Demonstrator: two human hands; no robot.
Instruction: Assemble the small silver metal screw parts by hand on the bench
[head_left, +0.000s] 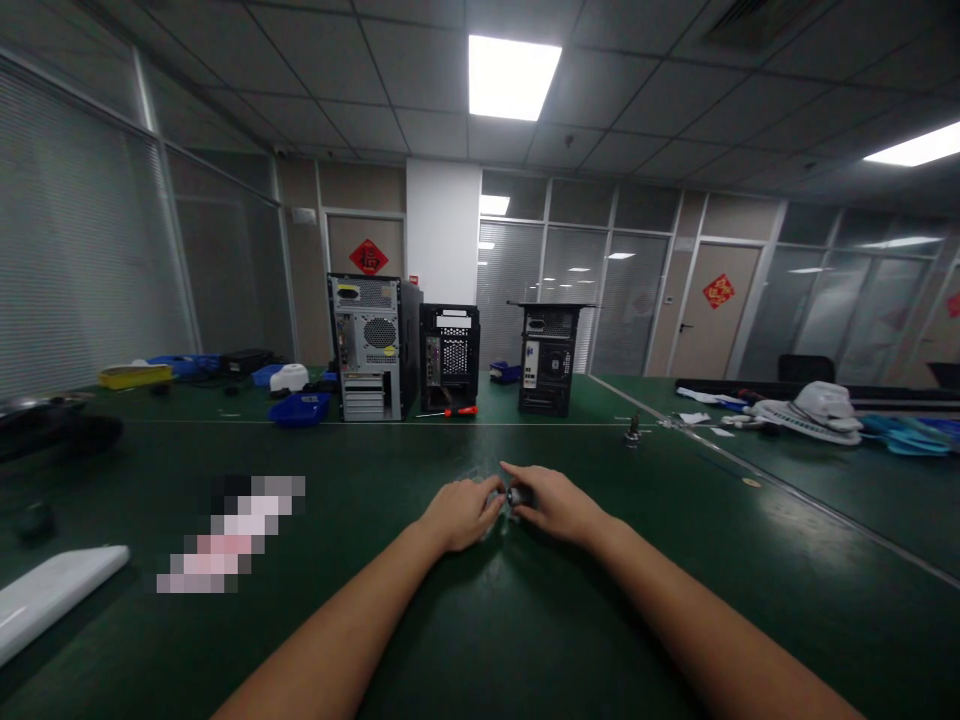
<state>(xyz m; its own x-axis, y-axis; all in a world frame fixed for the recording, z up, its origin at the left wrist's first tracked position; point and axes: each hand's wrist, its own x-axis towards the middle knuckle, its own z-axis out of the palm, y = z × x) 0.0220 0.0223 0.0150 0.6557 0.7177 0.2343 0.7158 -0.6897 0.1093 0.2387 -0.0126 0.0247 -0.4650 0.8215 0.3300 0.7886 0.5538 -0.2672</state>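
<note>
The right hand (559,505) gripped a partly hidden dark cylinder (519,496); whether the left hand (461,513) or nearest blue tray (298,410) held anything was unclear.

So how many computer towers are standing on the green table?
3: the tall tower at left, the smaller tower just right of it, and the right-hand tower, set apart. Others may be hidden behind.

Small cylinder (518,496), one: dark grey, with a paler end. It is held roughly level in the right hand (561,503), the visible end turned toward the left hand (460,513); the remainder is hidden.
</note>
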